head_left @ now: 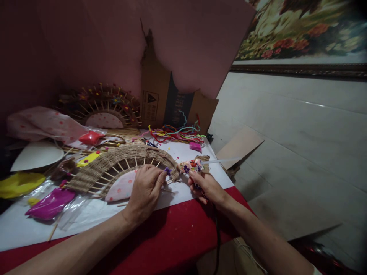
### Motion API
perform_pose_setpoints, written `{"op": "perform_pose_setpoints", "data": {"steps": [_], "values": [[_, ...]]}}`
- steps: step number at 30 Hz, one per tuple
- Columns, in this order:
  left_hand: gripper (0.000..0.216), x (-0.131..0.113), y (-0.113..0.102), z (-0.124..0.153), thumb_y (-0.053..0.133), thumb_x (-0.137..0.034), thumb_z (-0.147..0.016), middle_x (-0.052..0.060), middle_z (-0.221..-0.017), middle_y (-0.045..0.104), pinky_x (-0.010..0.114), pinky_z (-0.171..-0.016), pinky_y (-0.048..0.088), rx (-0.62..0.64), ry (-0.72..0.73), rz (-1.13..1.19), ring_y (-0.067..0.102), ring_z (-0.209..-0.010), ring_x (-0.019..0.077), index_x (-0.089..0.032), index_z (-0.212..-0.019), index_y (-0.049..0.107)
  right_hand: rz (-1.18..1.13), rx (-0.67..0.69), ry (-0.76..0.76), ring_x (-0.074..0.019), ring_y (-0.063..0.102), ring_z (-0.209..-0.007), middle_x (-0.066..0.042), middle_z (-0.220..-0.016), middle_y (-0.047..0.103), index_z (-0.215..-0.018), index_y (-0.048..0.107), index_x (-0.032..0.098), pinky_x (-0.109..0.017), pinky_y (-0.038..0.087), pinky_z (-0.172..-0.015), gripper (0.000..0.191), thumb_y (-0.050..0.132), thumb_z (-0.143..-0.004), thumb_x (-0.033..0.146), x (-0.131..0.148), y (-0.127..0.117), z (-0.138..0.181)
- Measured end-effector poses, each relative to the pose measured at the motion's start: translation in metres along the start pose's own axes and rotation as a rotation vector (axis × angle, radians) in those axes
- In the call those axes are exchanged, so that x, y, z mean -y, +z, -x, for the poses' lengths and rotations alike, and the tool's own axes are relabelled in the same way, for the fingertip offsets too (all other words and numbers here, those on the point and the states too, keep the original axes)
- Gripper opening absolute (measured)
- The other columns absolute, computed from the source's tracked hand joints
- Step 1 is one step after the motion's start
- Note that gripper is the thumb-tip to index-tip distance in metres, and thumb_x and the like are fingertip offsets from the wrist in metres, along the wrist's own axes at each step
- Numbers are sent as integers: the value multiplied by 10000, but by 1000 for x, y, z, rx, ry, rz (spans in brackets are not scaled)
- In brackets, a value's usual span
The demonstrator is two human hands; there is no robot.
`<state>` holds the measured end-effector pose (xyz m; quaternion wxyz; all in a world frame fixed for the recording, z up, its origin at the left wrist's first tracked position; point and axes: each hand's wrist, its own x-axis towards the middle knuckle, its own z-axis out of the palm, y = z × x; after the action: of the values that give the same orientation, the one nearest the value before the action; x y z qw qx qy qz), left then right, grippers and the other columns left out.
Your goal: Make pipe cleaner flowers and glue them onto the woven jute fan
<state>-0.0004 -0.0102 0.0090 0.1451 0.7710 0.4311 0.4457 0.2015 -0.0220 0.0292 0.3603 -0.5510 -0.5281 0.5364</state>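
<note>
My right hand (pixel 205 185) is wrapped round the handle of a flower-patterned hot glue gun (pixel 187 167). A translucent glue stick (pixel 219 160) juts from its back end, and a dark cord hangs below. The gun's nose points left, toward my other hand. Between the thumb and fingertips of my left hand (pixel 147 187) is a small purple piece (pixel 168 170), its exact kind too small to tell. Under and behind this hand lies a woven twine fan (pixel 114 162) with thin stick ribs and a dotted pink half-round centre (pixel 122 186).
A finished-looking fan (pixel 104 119) leans at the back beside torn cardboard (pixel 156 89). Colourful pipe cleaners (pixel 180 131) lie behind the gun. Bagged magenta clay (pixel 51 203), a red packet (pixel 90 137) and yellow material (pixel 21 185) crowd the left. The red table edge (pixel 183 229) is near me.
</note>
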Motion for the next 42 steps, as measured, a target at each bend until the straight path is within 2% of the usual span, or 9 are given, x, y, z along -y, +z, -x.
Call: {"op": "perform_pose_setpoints", "data": {"steps": [6,12,17,23,29,42], "values": [[340,0,0,0,383,-315,-906,16,-674,562,341,-732,356,4,-2,-1,461,-757,181,-206,-661,594,-3,11,-8,-18,337,-285,40,-518,477,-660,485,138,-139,240,-231,439,482,-789,558,1,1,0],[337,0,0,1,385,-318,-906,19,-680,564,348,-745,357,-1,0,-2,462,-767,185,-206,-670,598,-87,-6,37,-17,330,-330,28,-562,487,-723,527,124,-132,260,-248,425,510,-784,544,-2,-3,0],[342,-1,0,0,382,-318,-907,27,-692,563,350,-742,358,4,-2,-7,463,-764,187,-199,-671,599,-157,17,3,-19,329,-374,10,-639,497,-778,542,121,-127,277,-257,417,509,-794,537,3,-5,4],[339,-1,0,-1,386,-320,-904,23,-687,563,352,-740,357,2,-2,-6,464,-764,187,-206,-668,602,-184,3,-3,-21,329,-383,11,-635,490,-793,549,119,-125,276,-261,410,529,-784,529,5,-5,5],[333,0,0,0,390,-319,-904,21,-681,559,351,-739,355,1,4,-10,461,-762,186,-204,-670,597,-129,5,58,-15,321,-350,17,-606,500,-752,543,118,-126,266,-249,409,520,-786,525,-1,-1,1],[335,0,-1,0,386,-315,-905,20,-678,562,347,-733,356,5,6,-7,463,-761,186,-210,-669,599,-54,10,4,-18,317,-329,30,-546,492,-684,495,136,-131,278,-249,458,496,-768,587,-1,0,1]]}}
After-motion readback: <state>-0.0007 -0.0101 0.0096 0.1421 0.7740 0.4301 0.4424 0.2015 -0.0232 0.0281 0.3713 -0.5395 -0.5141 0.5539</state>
